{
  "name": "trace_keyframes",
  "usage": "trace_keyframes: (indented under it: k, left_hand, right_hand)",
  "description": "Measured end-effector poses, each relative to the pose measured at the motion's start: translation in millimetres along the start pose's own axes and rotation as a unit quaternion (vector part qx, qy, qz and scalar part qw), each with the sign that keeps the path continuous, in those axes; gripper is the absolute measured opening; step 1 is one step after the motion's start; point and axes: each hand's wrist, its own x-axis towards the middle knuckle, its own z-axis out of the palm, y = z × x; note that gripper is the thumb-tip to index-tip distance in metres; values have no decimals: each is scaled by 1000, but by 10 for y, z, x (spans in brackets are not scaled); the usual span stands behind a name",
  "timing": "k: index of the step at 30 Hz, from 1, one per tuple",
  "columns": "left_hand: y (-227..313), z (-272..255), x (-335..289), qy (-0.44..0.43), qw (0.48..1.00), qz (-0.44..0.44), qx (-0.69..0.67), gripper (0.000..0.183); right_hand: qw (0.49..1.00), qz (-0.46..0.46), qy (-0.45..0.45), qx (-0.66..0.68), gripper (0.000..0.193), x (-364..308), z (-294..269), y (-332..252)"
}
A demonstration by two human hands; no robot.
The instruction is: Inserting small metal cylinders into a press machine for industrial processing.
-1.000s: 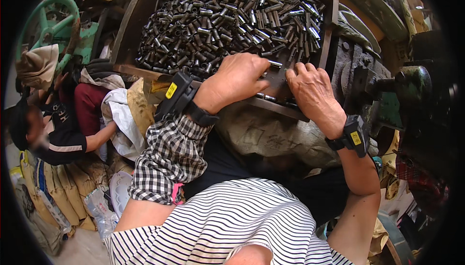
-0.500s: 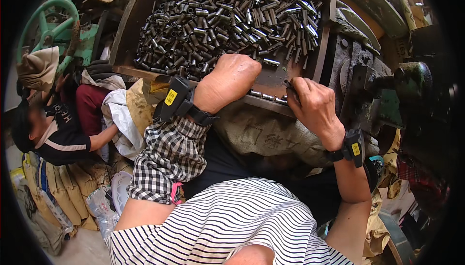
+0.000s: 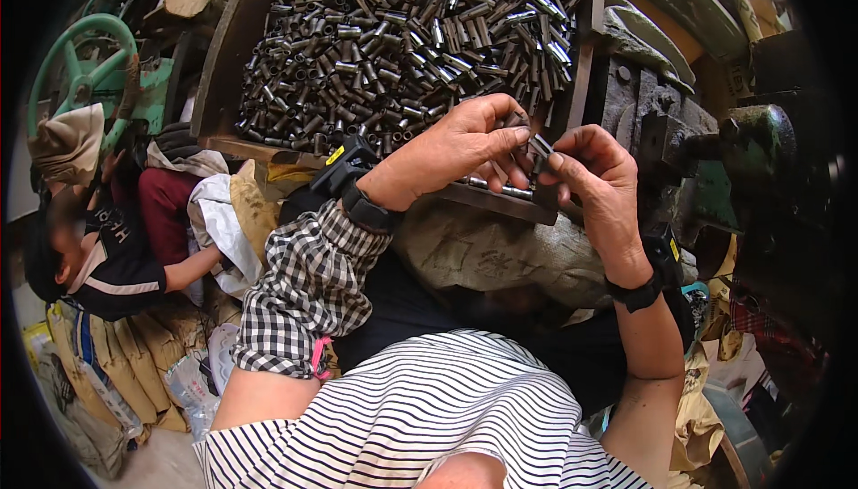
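Over the front right corner of a tray heaped with short metal tubes, my two hands meet. My left hand pinches a dark short metal tube between thumb and forefinger, its other fingers curled below. My right hand is closed on another short metal tube, shiny along one side; whether it holds more than one I cannot make out. Just below my fingers, a row of tubes lies along the tray's front edge, partly hidden by my left hand.
Dark, greasy machinery stands close on the right. A grey sack hangs below the tray's front. To the left, another person sits beside a green handwheel, with stacked brown sacks nearby.
My left hand has turned and moved right toward my right hand, now showing a tube in its fingers. My right hand has lifted off the tray's front edge with its tube. The view has shifted slightly.
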Motion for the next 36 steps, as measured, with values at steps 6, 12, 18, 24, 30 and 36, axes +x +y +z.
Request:
trace_keyframes:
  k: [6, 12, 18, 24, 30, 36]
  left_hand:
    - [-93, -20, 47, 22, 995, 47, 83, 22]
    - [-73, 24, 14, 85, 994, 49, 59, 16]
    - [-133, 32, 45, 79, 994, 73, -27, 17]
    - [-140, 63, 49, 65, 992, 53, -89, 17]
    - [-159, 58, 55, 74, 994, 74, -45, 18]
    - [-179, 94, 65, 99, 991, 90, -18, 17]
  right_hand:
    - [997, -19, -32, -65, 29, -53, 114, -14]
    - [999, 22, -1, 27, 35, 42, -77, -84]
    - [998, -13, 52, 45, 17, 41, -36, 2]
    - [995, -2, 57, 81, 14, 47, -42, 71]
    - [991, 22, 48, 122, 12, 42, -62, 118]
    - [977, 78, 17, 199, 12, 61, -113, 93]
